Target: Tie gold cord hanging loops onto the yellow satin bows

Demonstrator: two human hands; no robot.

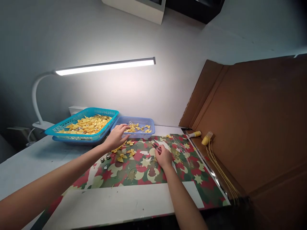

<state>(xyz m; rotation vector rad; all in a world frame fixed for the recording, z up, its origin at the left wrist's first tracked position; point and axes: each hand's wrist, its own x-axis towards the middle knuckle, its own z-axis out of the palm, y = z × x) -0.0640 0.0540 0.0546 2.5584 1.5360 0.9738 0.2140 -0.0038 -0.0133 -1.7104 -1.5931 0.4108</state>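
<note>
The single view looks from the wearer's head, above and behind the left hand point(117, 138) and right hand point(164, 156), near the counter point(26, 169), facing forward and down toward the wall point(177, 86), wide enough to include the cardboard point(259, 121).

no readable lettering, no legible labels or brands, no numbers or signs made out

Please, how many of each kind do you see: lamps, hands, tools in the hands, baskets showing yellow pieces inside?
Lamp: 1
Left hand, right hand: 2
Held tool: 1
Turquoise basket, violet-blue basket: 2
Total: 6
</note>
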